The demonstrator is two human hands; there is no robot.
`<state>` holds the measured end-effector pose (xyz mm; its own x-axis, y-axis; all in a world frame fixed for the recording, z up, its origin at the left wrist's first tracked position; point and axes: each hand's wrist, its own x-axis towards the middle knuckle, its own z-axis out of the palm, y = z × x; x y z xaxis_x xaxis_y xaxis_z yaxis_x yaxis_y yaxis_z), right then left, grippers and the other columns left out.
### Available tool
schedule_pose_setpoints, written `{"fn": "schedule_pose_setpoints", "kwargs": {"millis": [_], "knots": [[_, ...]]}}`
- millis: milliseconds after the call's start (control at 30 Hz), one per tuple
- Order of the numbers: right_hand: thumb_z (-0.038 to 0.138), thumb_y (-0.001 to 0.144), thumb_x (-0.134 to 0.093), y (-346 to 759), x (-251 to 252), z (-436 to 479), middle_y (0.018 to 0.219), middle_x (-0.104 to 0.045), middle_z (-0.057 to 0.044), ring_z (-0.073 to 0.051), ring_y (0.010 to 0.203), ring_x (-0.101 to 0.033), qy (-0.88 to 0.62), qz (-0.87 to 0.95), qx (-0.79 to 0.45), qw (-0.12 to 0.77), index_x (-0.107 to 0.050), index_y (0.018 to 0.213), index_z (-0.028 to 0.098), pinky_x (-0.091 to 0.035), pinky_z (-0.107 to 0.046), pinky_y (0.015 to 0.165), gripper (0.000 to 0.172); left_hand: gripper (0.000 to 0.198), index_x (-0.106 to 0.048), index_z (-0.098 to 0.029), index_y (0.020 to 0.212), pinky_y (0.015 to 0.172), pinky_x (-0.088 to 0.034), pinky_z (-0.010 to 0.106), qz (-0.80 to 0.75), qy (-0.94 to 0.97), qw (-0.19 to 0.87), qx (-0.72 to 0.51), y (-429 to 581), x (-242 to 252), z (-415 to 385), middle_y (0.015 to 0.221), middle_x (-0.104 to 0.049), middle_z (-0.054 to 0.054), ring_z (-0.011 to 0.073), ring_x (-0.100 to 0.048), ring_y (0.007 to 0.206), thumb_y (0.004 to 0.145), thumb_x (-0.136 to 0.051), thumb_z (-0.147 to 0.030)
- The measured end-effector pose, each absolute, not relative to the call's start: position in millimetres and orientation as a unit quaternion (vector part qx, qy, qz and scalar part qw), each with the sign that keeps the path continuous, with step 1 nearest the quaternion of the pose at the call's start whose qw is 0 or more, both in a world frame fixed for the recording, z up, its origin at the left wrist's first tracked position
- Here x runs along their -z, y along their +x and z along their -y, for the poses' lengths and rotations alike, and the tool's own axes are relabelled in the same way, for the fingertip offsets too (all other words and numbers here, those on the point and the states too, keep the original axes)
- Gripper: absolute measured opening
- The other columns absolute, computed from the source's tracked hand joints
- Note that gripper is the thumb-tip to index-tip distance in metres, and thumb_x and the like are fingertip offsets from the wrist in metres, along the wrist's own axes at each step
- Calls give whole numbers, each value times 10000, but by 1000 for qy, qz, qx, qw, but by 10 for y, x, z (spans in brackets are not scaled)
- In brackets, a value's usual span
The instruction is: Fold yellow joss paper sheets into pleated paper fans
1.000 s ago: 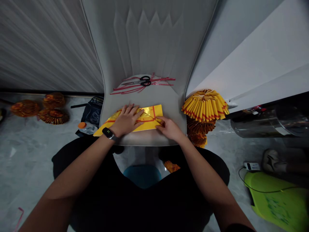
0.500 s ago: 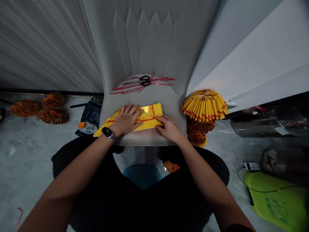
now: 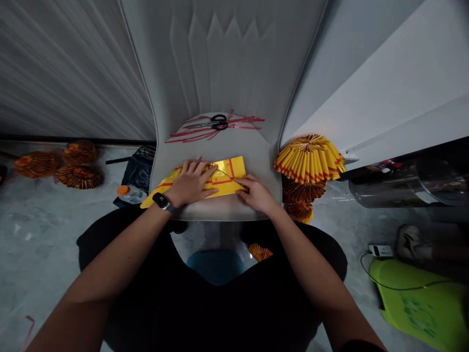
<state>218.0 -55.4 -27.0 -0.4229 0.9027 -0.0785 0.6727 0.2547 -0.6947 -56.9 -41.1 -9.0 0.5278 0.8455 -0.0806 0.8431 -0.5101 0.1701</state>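
A folded sheet of glossy yellow-and-gold paper with red stripes [image 3: 227,168] lies flat on a pale grey moulded seat [image 3: 220,146], its pointed end running out to the lower left. The left hand [image 3: 190,183] is open, spread palm-down across the sheet's middle, and grips nothing. The right hand [image 3: 256,194] is also open and presses on the sheet's lower right edge, its fingers [image 3: 244,182] laid along a diagonal crease. Compared with a second ago, those fingers have slid slightly leftward along that crease, while the left hand has barely shifted. The sheet stays in the same spot, held down by both hands.

Beyond the sheet, black-handled scissors [image 3: 217,122] rest on loose red ribbon strips [image 3: 242,119] further up the seat. Just right of the seat stands a stack of pleated yellow paper fans with red bands [image 3: 309,159], with darker orange fans [image 3: 298,190] below it. More orange fans [image 3: 78,177] lie on the grey floor to the left, and a small one [image 3: 260,252] sits near the person's lap.
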Motion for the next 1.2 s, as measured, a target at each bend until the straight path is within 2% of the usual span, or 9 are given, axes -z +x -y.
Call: {"fn": "schedule_pose_setpoints", "kwargs": {"millis": [167, 300, 500, 800, 1000, 1200], "knots": [[121, 905, -717, 2178, 269, 536, 1164, -666, -99, -209, 1038, -634, -511, 763, -354, 176, -704, 1396, 204, -504, -380, 1010, 498, 719, -442, -186, 1613, 1262, -221, 662, -484, 871, 84, -12, -566, 107, 412, 1661, -412, 191, 441, -340, 1541, 1052, -445, -636], [125, 903, -726, 2173, 266, 534, 1157, -661, -101, -208, 1022, -632, -516, 760, -354, 174, -705, 1397, 191, -501, -380, 1006, 498, 708, -437, -198, 1622, 1267, -205, 662, -488, 870, 74, -4, -557, 110, 416, 1704, -356, 179, 438, -341, 1546, 1050, -482, -612], [112, 901, -726, 2166, 260, 520, 1143, -652, -103, -208, 992, -638, -522, 754, -363, 165, -707, 1395, 179, -513, -373, 981, 499, 709, -451, -197, 1619, 1266, -213, 654, -489, 869, 71, 12, -554, 100, 409, 1707, -351, 187, 440, -342, 1549, 1043, -514, -605], [147, 924, -728, 2157, 209, 513, 1116, -638, -95, -222, 1028, -632, -525, 771, -336, 130, -700, 1411, 215, -505, -383, 1007, 492, 730, -444, -229, 1631, 1261, -223, 628, -503, 860, 58, 55, -525, 62, 401, 1714, -343, 190, 442, -339, 1555, 1030, -533, -633], [220, 955, -719, 2140, 74, 522, 1179, -624, -125, -253, 1110, -622, -538, 788, -292, 67, -686, 1435, 208, -479, -397, 1063, 481, 748, -441, -228, 1634, 1276, -204, 623, -507, 859, 51, 55, -508, 57, 429, 1721, -335, 180, 435, -316, 1571, 1023, -540, -648], [293, 987, -666, 2135, -50, 543, 1217, -631, -134, -289, 1166, -606, -523, 823, -222, 14, -678, 1450, 250, -455, -429, 1092, 465, 704, -523, -248, 1585, 1262, -102, 734, -533, 846, 30, 14, -475, 54, 499, 1721, -347, 156, 492, -219, 1596, 1012, -546, -655]]}}
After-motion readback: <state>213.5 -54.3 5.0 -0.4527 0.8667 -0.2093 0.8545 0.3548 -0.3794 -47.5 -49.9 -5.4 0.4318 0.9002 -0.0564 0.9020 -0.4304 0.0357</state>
